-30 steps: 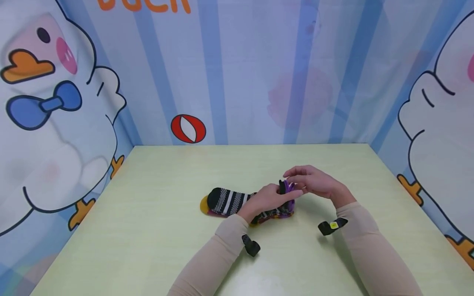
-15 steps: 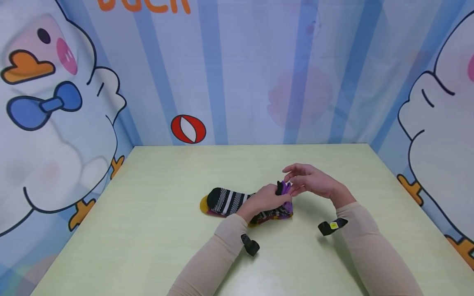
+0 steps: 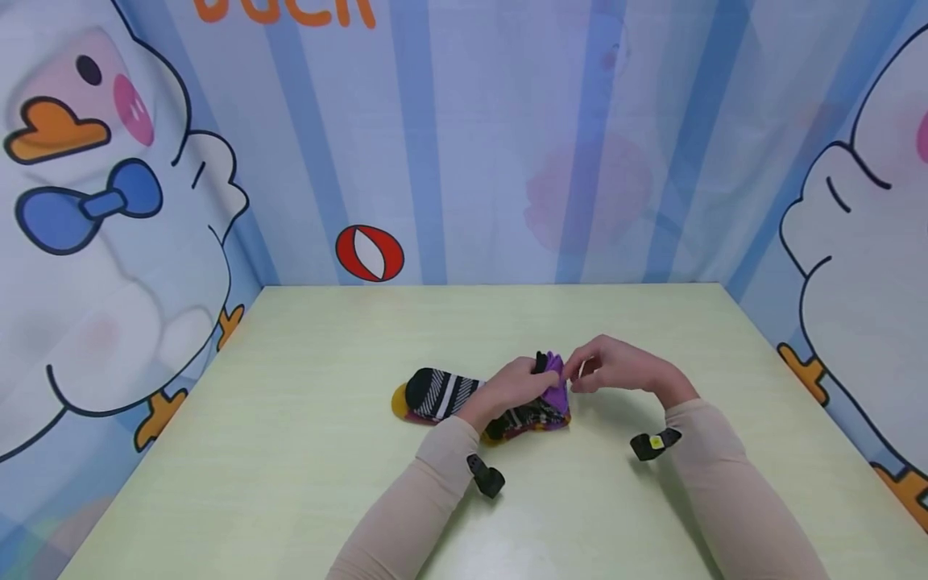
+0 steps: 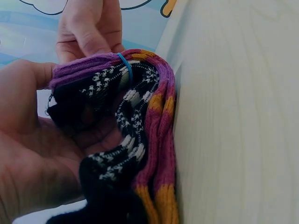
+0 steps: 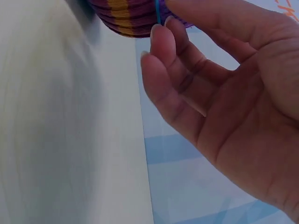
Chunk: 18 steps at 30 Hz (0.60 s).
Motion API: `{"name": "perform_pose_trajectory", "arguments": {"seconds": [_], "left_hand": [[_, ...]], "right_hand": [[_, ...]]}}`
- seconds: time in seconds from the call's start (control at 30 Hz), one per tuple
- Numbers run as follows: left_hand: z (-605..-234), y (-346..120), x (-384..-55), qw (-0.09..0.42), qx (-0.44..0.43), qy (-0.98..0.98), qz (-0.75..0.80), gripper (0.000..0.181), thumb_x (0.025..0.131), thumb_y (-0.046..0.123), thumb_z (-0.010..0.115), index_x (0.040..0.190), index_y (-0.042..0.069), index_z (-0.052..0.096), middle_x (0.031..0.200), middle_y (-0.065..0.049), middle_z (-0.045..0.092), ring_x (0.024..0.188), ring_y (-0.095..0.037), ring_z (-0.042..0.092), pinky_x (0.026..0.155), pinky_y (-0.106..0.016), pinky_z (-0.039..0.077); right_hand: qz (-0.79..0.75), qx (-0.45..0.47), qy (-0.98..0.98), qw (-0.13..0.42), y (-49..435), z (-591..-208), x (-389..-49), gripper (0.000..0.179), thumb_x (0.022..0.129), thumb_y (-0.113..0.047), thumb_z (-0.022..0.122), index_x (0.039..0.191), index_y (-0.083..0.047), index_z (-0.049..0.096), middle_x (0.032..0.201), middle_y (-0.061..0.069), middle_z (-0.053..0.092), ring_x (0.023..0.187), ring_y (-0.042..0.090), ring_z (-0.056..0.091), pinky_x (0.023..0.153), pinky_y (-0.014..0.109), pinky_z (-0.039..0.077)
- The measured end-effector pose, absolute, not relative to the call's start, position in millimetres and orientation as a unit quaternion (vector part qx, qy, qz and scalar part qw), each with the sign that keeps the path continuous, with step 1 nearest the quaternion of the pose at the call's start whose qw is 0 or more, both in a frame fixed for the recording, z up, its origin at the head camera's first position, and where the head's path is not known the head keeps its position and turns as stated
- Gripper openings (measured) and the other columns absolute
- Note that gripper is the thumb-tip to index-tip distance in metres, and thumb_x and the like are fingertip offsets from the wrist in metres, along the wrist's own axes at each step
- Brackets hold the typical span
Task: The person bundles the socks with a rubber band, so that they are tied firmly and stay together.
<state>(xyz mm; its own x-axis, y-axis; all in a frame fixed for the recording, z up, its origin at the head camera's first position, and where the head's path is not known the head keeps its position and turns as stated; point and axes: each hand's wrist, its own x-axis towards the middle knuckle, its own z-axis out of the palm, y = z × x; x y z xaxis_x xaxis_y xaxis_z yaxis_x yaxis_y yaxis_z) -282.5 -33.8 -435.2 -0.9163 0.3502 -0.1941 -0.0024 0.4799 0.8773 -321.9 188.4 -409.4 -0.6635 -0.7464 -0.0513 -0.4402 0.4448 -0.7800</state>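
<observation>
A bundle of knitted socks [image 3: 444, 395] lies on the table, black-and-white patterned ones together with maroon, mustard and purple ones. Their cuff end is folded back, and a thin blue band [image 4: 126, 69] crosses the fold. My left hand [image 3: 513, 382] grips the folded purple and black cuffs [image 4: 84, 70], thumb on top and fingers beneath. At the fold's right end, my right hand [image 3: 618, 364] pinches at the blue band with its thumb and fingertips. In the right wrist view the fingertips [image 5: 162, 39] are right at the band, against the purple and mustard stripes.
The pale wooden table [image 3: 326, 499] meets a blue striped backdrop [image 3: 478, 161] at its back edge. Duck-printed cloth [image 3: 94, 322] walls the left side, with a similar print on the right. A small black camera [image 3: 487, 477] hangs at each wrist.
My left hand has shifted slightly left with the sock cuffs, showing more purple. My right hand's fingers have drawn together at the fold's end and the hand sits a little lower.
</observation>
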Motion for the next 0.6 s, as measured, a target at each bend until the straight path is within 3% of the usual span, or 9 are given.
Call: {"name": "perform_pose_trajectory", "arguments": {"seconds": [0.2, 0.37, 0.47, 0.6], "left_hand": [[-435.7, -34.7, -284.3, 0.180, 0.104, 0.832, 0.515, 0.028, 0.090, 0.036, 0.058, 0.097, 0.009, 0.064, 0.087, -0.004, 0.063, 0.077, -0.018, 0.055, 0.070, -0.033, 0.043], [-434.1, -34.4, -284.1, 0.184, 0.100, 0.823, 0.528, 0.026, 0.090, 0.033, 0.059, 0.095, 0.008, 0.065, 0.088, -0.005, 0.066, 0.079, -0.017, 0.057, 0.072, -0.031, 0.044], [-434.1, -34.3, -284.8, 0.186, 0.094, 0.820, 0.533, 0.025, 0.090, 0.033, 0.059, 0.093, 0.008, 0.064, 0.088, -0.004, 0.065, 0.079, -0.017, 0.057, 0.072, -0.031, 0.045], [-434.3, -35.1, -285.9, 0.185, 0.075, 0.817, 0.541, 0.027, 0.090, 0.033, 0.058, 0.096, 0.007, 0.062, 0.092, -0.004, 0.064, 0.082, -0.017, 0.058, 0.076, -0.032, 0.048]], "right_hand": [[-0.340, -0.383, 0.842, 0.168, 183.0, -413.8, -322.4, 0.012, 0.085, -0.005, 0.077, 0.094, -0.013, 0.078, 0.092, 0.003, 0.072, 0.080, 0.019, 0.065, 0.071, 0.030, 0.054], [-0.322, -0.391, 0.845, 0.169, 186.7, -415.4, -323.2, 0.008, 0.087, -0.006, 0.074, 0.089, -0.013, 0.078, 0.089, -0.002, 0.071, 0.082, 0.016, 0.064, 0.075, 0.030, 0.053], [-0.332, -0.402, 0.834, 0.182, 195.3, -412.1, -323.0, 0.008, 0.088, -0.006, 0.072, 0.085, -0.013, 0.076, 0.097, 0.004, 0.067, 0.091, 0.020, 0.061, 0.079, 0.035, 0.052], [-0.399, -0.426, 0.785, 0.207, 209.3, -403.0, -322.9, 0.009, 0.090, -0.003, 0.069, 0.084, -0.009, 0.073, 0.111, 0.021, 0.061, 0.102, 0.036, 0.055, 0.082, 0.041, 0.052]]}}
